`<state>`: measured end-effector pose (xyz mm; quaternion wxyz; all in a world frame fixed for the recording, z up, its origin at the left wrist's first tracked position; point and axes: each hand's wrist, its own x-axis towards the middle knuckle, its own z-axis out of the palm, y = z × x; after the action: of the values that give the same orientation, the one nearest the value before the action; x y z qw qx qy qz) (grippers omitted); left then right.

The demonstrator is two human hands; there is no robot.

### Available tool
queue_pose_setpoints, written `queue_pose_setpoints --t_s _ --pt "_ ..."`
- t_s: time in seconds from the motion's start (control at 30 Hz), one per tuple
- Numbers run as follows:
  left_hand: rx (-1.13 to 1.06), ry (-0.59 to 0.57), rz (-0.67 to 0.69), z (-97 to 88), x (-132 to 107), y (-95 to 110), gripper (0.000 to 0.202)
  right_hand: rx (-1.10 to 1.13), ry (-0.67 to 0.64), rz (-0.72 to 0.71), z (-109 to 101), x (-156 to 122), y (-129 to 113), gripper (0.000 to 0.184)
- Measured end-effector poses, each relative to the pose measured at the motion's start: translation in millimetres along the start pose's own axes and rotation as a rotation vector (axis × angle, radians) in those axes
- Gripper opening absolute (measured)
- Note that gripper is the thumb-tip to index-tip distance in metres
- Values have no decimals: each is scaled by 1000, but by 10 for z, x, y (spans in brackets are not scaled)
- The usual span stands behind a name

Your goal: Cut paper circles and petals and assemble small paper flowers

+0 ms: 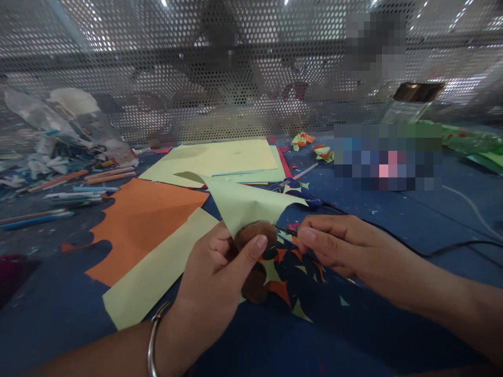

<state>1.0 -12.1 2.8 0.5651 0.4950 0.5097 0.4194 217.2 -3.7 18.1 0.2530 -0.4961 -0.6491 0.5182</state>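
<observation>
My left hand (218, 277) pinches a brown round cardboard disc (253, 235) together with a pale green sheet of paper (245, 201) that bends up and away from it. My right hand (334, 243) is closed on a thin dark tool (285, 229) whose tip meets the disc's edge; I cannot tell what tool it is. A metal bangle (154, 337) sits on my left wrist. Small orange and green paper scraps (286, 275) lie on the blue table under the hands.
An orange sheet (141, 220) and a pale yellow sheet (157, 272) lie at left, more sheets (220, 159) behind. Pencils and pens (70, 183) are scattered far left. A black cable (451, 248) runs right. A perforated metal screen (251, 78) stands at the back.
</observation>
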Motion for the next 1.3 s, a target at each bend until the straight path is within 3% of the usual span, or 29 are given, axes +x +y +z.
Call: queue_pose_setpoints --t_s 0.3,0.5,0.93,1.3 --pt "-167 -167 -99 45 20 -58 30 -4 7 -37 26 10 5 54" --pt "-222 -230 -65 61 18 -57 28 -14 11 -62 43 10 -16 55" --pt "-333 -255 -84 48 2 -94 25 -84 37 -69 45 8 -11 50" --pt "-322 -192 -116 18 4 -47 24 -154 82 -101 52 13 -60 50"
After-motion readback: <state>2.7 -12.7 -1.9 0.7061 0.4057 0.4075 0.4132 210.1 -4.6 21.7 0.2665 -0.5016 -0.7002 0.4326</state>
